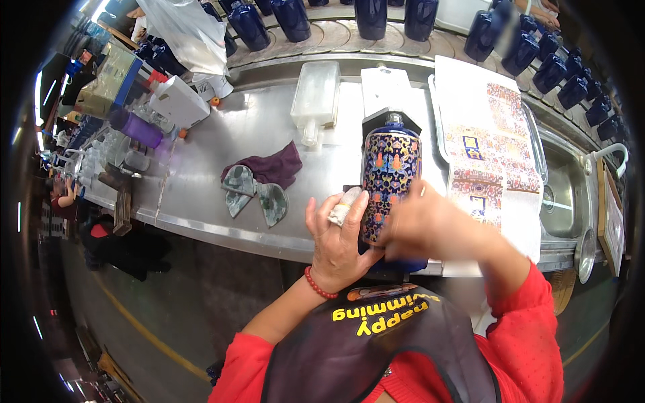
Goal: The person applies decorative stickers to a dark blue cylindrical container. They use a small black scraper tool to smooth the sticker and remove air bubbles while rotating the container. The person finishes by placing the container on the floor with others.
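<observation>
A dark blue ceramic bottle [390,168] covered in a colourful patterned decal lies tilted toward me over the front edge of the steel bench [201,181]. My left hand [339,238] cups its lower left side, with a bandaged finger against the pattern. My right hand [423,225] is blurred and presses on the bottle's lower right side. Sheets of patterned decals [494,151] lie in a tray just to the right.
Rows of plain dark blue bottles [373,17] line the back shelf and right side. A purple cloth [272,168], grey rags [252,191], a clear plastic container [316,94], a white board [386,87] and a sink [568,195] are on the bench.
</observation>
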`<state>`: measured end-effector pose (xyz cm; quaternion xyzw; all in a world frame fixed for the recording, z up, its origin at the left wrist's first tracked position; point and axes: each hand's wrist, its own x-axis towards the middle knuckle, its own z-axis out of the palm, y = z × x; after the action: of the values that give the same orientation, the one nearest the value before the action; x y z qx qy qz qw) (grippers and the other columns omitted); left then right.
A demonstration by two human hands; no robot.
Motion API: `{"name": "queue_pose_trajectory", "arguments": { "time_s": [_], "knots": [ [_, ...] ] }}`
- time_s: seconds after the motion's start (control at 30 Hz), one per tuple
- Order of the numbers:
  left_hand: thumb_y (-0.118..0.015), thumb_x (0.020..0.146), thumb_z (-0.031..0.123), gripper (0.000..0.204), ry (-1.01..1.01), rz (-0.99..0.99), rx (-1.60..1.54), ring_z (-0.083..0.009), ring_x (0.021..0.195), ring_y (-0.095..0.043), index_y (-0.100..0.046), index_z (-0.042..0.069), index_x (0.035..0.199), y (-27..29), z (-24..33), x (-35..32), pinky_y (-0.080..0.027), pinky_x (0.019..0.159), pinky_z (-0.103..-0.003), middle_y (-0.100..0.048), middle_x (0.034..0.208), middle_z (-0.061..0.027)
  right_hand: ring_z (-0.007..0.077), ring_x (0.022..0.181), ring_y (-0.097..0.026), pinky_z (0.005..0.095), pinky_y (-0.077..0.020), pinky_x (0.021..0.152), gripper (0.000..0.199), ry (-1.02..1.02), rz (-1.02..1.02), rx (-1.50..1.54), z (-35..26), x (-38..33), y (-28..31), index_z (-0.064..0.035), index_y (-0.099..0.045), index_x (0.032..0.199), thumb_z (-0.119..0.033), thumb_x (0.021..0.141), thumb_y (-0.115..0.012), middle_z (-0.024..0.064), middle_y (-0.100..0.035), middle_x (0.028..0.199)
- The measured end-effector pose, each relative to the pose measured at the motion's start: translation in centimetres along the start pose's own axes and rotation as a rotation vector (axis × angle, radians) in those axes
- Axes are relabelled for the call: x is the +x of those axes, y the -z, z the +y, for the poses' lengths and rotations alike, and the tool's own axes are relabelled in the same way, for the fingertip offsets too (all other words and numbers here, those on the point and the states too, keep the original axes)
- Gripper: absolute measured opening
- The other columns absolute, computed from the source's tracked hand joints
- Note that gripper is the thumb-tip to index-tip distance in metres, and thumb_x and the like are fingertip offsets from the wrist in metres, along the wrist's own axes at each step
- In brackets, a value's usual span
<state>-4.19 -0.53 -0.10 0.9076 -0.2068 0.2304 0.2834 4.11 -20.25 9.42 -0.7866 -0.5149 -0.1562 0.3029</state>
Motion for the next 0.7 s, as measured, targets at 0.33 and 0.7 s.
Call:
{"name": "queue_pose_trajectory", "arguments": {
  "time_s": [0.33, 0.7],
  "knots": [
    [-0.078, 0.077, 0.06, 0.096, -0.135, -0.053, 0.186, -0.0367, 0.128, -0.045, -0.051, -0.001, 0.146, 0.8, -0.3, 0.3, -0.012, 0.117, -0.064, -0.062, 0.131, -0.0166, 0.0236, 0.079, -0.067, 0.0335, -0.0528, 0.067, 0.029, -0.407, 0.078, 0.235, 1.1, -4.2, 0.0, -0.006, -0.07, 0.109, 0.001, 0.08, -0.074, 0.0087, -0.066, 0.084],
    [-0.042, 0.089, 0.081, 0.108, -0.072, -0.191, -0.125, -0.0405, 0.142, -0.029, -0.031, -0.003, 0.157, -0.4, -2.5, 4.5, -0.009, 0.116, -0.066, -0.047, 0.148, -0.0241, 0.0439, 0.125, -0.054, 0.0486, -0.0474, 0.104, 0.064, -0.414, 0.073, -0.394, 1.5, -8.0, -4.6, -0.0027, -0.053, 0.144, 0.008, 0.082, -0.06, 0.0288, -0.048, 0.146]
  ]
}}
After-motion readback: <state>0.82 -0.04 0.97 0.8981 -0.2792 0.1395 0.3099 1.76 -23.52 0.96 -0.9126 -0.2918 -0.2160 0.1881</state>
